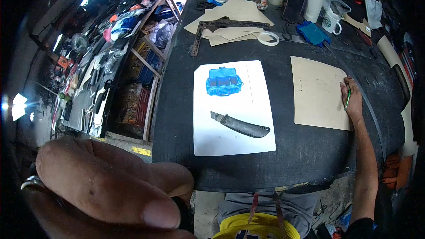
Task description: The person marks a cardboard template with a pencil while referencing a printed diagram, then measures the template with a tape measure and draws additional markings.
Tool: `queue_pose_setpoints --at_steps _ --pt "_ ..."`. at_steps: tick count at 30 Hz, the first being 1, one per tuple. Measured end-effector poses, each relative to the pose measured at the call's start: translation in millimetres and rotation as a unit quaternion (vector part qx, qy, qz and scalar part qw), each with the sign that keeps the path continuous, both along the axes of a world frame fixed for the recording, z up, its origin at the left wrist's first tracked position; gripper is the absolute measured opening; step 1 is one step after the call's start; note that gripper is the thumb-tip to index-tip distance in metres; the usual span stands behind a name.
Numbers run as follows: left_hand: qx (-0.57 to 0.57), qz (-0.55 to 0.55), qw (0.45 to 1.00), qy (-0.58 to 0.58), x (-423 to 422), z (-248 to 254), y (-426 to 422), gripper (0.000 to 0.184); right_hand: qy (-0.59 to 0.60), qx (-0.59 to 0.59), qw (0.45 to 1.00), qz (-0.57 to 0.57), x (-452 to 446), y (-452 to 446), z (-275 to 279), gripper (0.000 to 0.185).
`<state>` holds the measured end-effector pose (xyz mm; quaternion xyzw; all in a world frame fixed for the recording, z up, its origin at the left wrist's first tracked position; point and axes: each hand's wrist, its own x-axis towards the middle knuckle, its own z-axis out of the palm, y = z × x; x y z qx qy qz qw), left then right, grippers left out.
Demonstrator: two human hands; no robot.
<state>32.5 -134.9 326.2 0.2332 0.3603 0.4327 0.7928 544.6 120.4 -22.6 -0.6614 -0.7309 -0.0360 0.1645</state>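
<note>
My left hand [110, 186] is raised very close to the camera, its fingers curled together and a ring on one of them. Something dark shows by the thumb, too little of it to name. At the right, my right hand [352, 97] rests on the edge of a tan cardboard sheet [321, 102] and grips a green pen [347, 99]. Faint pencil lines mark the sheet. Left of it lies a white paper [234, 146] with a picture of a blue bag [224, 82]. A black utility knife [243, 126] lies on this paper, blade tip pointing left.
A metal square [212, 23] and a tape roll [268, 38] lie by cardboard pieces [239, 11] at the back. Toward the back right stand a phone [294, 6], a white bottle [315, 1], a mug [331, 21] and a blue cloth [313, 33]. Cluttered shelving [102, 57] fills the left.
</note>
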Motion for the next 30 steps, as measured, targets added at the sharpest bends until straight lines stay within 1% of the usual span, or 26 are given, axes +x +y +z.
queue_pose_setpoints --at_steps 2,5,11,14,17,20,25,30 --pt "0.002 -0.002 1.000 0.009 0 4 9 0.028 0.009 0.002 1.000 0.006 2 1 -2 0.051" --pt "0.004 -0.004 1.000 0.021 -32 -30 -30 0.027 0.008 -0.003 1.000 -0.002 -6 -5 6 0.051" --pt "0.010 -0.008 0.999 0.047 -30 -22 -25 0.026 0.011 -0.003 1.000 0.001 -2 -1 2 0.050" --pt "0.013 -0.010 0.998 0.060 -27 -13 -21 0.025 0.007 0.052 0.998 0.018 -1 0 -3 0.046" --pt "0.015 -0.012 0.997 0.073 -22 -4 -20 0.024 0.008 0.052 0.998 0.019 0 1 -4 0.045" --pt "0.018 -0.014 0.996 0.086 6 2 -67 0.023 0.013 0.051 0.998 0.021 -2 -1 -1 0.045" --pt "0.023 -0.017 0.994 0.107 8 2 -69 0.022 0.019 0.056 0.998 0.021 -2 -2 -2 0.045" --pt "0.027 -0.020 0.991 0.129 -12 2 -22 0.021 0.020 0.060 0.998 0.027 0 1 -3 0.044"
